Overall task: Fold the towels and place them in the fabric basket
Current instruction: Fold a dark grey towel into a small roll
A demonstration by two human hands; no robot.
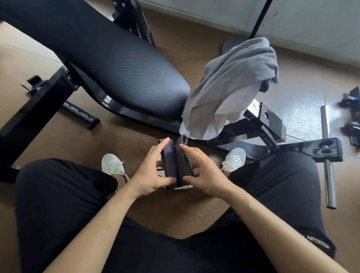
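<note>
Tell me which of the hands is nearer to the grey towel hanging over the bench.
Right. The right hand is below the lower edge of the grey towel; the left hand is further left, beyond the dark towel both hold.

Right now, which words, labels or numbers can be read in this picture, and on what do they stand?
"MOUNTAIN": white letters, upside down, on the black shorts; what follows is hidden.
Lettering on the black bench frame: too blurred to read.
</note>
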